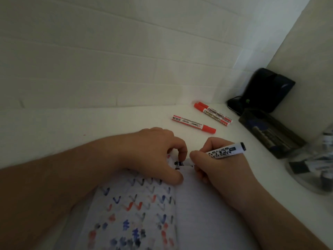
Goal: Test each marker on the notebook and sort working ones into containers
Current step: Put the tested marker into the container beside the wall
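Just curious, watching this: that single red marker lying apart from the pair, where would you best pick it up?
Grip the single red marker across the middle of its white barrel, coming from straight above. It lies flat on the white table, cap to the right, with bare surface on both long sides, so fingers likely fit either side.

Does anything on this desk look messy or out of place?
Nothing looks spilled or broken. Three red markers lie loose near the wall, pointing different ways instead of sitting in the containers on the right. The notebook page is crowded with red, blue and black test ticks, which fits marker testing.
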Available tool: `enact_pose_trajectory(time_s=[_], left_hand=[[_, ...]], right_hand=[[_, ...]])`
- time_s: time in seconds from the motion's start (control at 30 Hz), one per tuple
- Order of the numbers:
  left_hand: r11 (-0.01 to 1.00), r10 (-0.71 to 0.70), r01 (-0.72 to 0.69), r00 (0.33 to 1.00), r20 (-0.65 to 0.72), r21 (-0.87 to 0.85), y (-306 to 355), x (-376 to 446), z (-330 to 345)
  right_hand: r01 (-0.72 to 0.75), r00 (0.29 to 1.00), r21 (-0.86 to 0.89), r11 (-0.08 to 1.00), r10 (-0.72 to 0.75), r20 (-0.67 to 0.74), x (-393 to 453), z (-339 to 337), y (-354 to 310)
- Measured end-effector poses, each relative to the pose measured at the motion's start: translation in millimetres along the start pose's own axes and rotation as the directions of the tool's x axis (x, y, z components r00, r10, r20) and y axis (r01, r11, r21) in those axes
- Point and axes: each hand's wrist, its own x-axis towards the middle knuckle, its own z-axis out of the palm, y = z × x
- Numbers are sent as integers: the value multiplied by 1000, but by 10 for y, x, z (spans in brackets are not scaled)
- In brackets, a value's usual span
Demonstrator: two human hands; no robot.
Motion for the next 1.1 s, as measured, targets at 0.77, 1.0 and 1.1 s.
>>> enact_pose_trajectory(time_s=[0.77, 1.0, 1.1], left_hand=[[1000, 15, -16, 999, -41, -2, 11, 4, 27], [1000, 1, -1, 1000, -14, -1, 17, 2, 24], [1000, 5, -5, 1000, -14, -1, 25, -5, 20]], right_hand=[[25, 1000, -27, 999, -25, 12, 2, 68, -4], [42, 999, 21, 999, -41, -7, 7, 53, 22], [56, 998, 7, 998, -56, 21, -1, 53, 28]])
